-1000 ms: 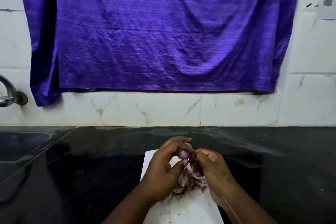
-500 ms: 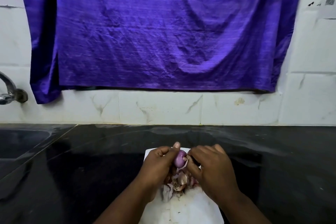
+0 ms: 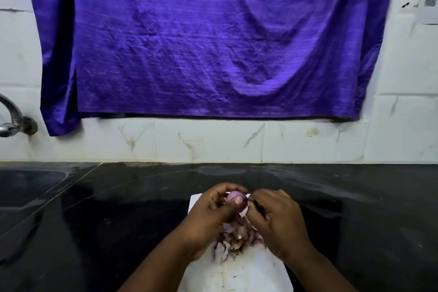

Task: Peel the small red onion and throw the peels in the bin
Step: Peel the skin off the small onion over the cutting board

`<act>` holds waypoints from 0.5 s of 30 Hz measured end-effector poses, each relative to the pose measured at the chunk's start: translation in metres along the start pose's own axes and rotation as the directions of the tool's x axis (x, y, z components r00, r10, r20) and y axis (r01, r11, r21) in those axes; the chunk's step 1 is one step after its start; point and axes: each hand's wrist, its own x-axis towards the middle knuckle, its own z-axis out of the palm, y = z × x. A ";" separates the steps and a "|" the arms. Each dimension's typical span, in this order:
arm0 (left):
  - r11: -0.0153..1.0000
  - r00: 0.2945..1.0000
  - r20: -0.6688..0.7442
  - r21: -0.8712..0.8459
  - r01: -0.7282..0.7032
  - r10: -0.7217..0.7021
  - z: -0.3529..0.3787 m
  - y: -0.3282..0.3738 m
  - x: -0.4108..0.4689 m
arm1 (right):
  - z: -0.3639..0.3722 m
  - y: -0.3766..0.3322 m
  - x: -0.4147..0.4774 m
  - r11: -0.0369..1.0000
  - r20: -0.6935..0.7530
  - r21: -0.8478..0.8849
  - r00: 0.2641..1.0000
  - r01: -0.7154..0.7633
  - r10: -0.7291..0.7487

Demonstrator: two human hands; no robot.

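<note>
My left hand (image 3: pixel 211 213) grips a small red onion (image 3: pixel 233 195), thumb across its front and fingers curled behind; only its pale purple top shows. Right beside it, my right hand (image 3: pixel 277 218) has its fingers curled at the onion's right side, pinching a bit of skin (image 3: pixel 244 213) there. Both hands hover over a white sheet (image 3: pixel 237 275) on the black counter. A heap of dry purple and white peels (image 3: pixel 237 237) lies on the sheet below the hands. No bin is in view.
The black counter (image 3: pixel 367 220) runs left and right of the sheet. A sink basin (image 3: pixel 28 187) and a metal tap (image 3: pixel 11 121) sit at the far left. A purple cloth (image 3: pixel 213 42) hangs on the white tiled wall behind.
My left hand turned the onion and now covers more of it with the thumb. My right hand shifted its fingers at the onion's right side. Both hands stayed over the sheet.
</note>
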 end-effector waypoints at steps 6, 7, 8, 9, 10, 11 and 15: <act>0.904 0.956 0.004 0.323 -0.280 0.295 -0.004 -0.006 0.002 | 0.003 -0.010 0.001 0.829 0.100 0.475 0.954 -0.295 0.283; 0.857 0.938 0.020 0.401 -0.324 0.345 -0.005 -0.007 0.002 | 0.003 -0.013 0.001 0.744 0.154 0.557 0.927 -0.367 0.342; 0.794 0.920 0.043 0.490 -0.359 0.390 -0.006 -0.009 0.002 | 0.004 -0.015 0.002 0.645 0.221 0.620 0.888 -0.446 0.403; 0.723 0.904 0.073 0.574 -0.383 0.421 -0.007 -0.012 0.003 | 0.005 -0.015 0.002 0.543 0.294 0.658 0.842 -0.522 0.453; 0.661 0.892 0.100 0.636 -0.398 0.441 -0.006 -0.013 0.003 | 0.005 -0.016 0.002 0.455 0.357 0.675 0.796 -0.581 0.488; 0.618 0.882 0.112 0.672 -0.407 0.458 -0.005 -0.014 0.004 | 0.004 -0.016 0.002 0.396 0.397 0.680 0.764 -0.617 0.509; 0.681 0.855 0.045 0.585 -0.441 0.516 0.001 -0.014 0.004 | -0.001 -0.013 0.004 0.487 0.316 0.686 0.824 -0.541 0.471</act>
